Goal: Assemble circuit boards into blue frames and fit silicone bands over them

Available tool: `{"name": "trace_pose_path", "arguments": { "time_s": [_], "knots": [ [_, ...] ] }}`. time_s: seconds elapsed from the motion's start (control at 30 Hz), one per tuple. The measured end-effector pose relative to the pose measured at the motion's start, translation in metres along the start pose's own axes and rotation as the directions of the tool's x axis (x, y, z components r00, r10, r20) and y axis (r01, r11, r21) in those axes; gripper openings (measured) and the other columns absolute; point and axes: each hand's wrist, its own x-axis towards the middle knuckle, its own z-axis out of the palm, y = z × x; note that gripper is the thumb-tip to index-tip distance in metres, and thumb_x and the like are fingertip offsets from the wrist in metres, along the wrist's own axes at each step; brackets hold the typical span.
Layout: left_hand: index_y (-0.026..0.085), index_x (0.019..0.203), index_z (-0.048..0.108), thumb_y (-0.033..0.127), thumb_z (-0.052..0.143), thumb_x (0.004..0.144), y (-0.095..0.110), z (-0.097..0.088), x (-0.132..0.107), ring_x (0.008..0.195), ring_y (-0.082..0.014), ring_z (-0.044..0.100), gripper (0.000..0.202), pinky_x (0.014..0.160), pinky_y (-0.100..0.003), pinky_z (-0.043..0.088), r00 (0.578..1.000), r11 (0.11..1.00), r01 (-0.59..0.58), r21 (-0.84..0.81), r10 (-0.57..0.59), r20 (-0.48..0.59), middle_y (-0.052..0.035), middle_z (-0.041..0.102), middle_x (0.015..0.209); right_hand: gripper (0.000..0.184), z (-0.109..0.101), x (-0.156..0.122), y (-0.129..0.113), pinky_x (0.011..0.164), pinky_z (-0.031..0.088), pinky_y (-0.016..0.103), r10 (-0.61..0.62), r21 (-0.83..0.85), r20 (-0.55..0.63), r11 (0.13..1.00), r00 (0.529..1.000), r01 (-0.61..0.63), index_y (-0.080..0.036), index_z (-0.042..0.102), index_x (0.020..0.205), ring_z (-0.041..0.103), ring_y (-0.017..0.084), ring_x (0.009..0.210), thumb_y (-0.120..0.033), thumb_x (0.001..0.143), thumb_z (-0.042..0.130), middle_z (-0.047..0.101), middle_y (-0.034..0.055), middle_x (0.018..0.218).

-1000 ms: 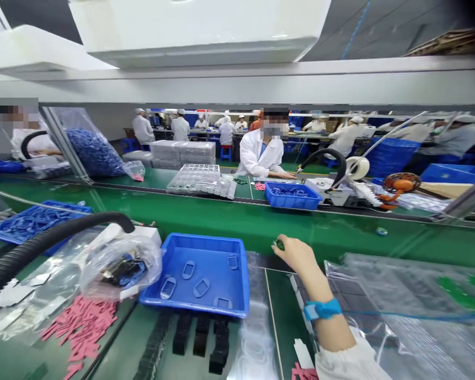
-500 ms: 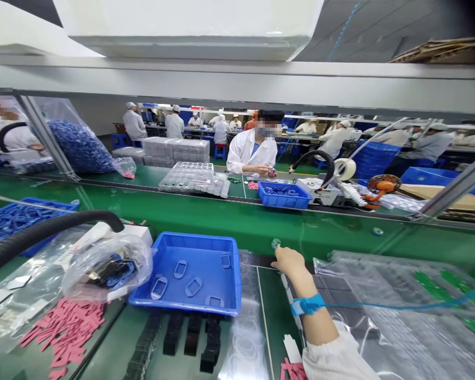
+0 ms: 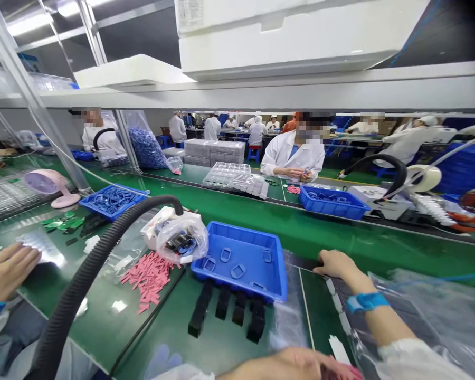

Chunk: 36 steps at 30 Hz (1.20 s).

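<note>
My right hand [image 3: 335, 263] lies palm down at the far edge of the work mat, just before the green conveyor belt [image 3: 340, 237]. Its fingers are stretched flat with nothing visible in them. A blue strap [image 3: 366, 302] circles that wrist. My left hand [image 3: 296, 363] enters at the bottom edge and reaches right, onto pink strips [image 3: 342, 371]; its fingers are mostly cut off. A blue tray [image 3: 241, 264] with a few oval frames stands left of my right hand. In front of the tray are black blocks [image 3: 225, 311].
A black hose [image 3: 83, 279] arcs over a bagged tool [image 3: 182, 240] and a heap of pink strips [image 3: 148, 274]. Clear plastic bags [image 3: 439, 316] lie at the right. A co-worker's hand [image 3: 6, 270] rests at the left. Other people work across the belt.
My right hand put a small green piece on the belt and drew back to the mat's edge. My left hand came into view at the bottom. The view swung left.
</note>
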Motion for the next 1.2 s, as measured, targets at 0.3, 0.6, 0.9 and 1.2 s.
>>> {"name": "trace_pose_path", "arguments": {
  "time_s": [0.3, 0.6, 0.9, 1.2],
  "knots": [
    [0.011, 0.111, 0.062, 0.049, 0.068, 0.073, -0.016, -0.011, 0.030, 0.057, -0.0066, 0.062, 0.054, 0.057, -0.017, 0.047, 0.989, 0.979, -0.073, -0.188, 0.047, -0.140, -0.0025, 0.071, 0.073, 0.038, -0.027, -0.117, -0.011, 0.090, 0.050, 0.035, -0.397, 0.511, -0.340, 0.683, 0.853, 0.522, -0.016, 0.060, 0.113, 0.063, 0.022, 0.103, -0.043, 0.088, 0.053, 0.067, 0.0102, 0.112],
    [0.014, 0.113, 0.064, 0.052, 0.072, 0.065, 0.027, 0.038, 0.004, 0.050, -0.0060, 0.063, 0.062, 0.049, -0.014, 0.046, 0.986, 0.984, -0.096, -0.152, 0.072, -0.152, -0.0043, 0.074, 0.068, 0.047, -0.034, -0.169, -0.034, 0.078, 0.052, 0.033, -0.633, 0.525, -0.580, 0.190, 0.512, 0.830, -0.020, 0.067, 0.106, 0.064, 0.017, 0.084, -0.053, 0.072, 0.068, 0.071, 0.0063, 0.096],
    [0.007, 0.122, 0.055, 0.054, 0.067, 0.070, 0.018, 0.055, -0.007, 0.046, -0.0082, 0.060, 0.072, 0.046, -0.017, 0.045, 0.993, 0.992, -0.021, -0.124, 0.006, -0.120, -0.0067, 0.072, 0.065, 0.029, -0.033, -0.184, -0.045, 0.077, 0.053, 0.032, -0.743, 0.605, -0.542, -0.021, 0.393, 0.796, -0.023, 0.068, 0.105, 0.063, 0.017, 0.090, -0.032, 0.078, 0.069, 0.069, 0.0071, 0.099],
    [0.008, 0.107, 0.063, 0.061, 0.072, 0.056, 0.002, 0.051, -0.023, 0.042, -0.0080, 0.058, 0.074, 0.044, -0.017, 0.044, 0.995, 0.994, 0.006, -0.108, -0.016, -0.096, -0.0050, 0.071, 0.063, 0.030, -0.026, -0.187, -0.051, 0.076, 0.051, 0.033, -0.831, 0.577, -0.473, -0.041, 0.293, 0.816, -0.025, 0.069, 0.104, 0.063, 0.019, 0.090, -0.032, 0.075, 0.072, 0.071, 0.0066, 0.095]
  ]
}}
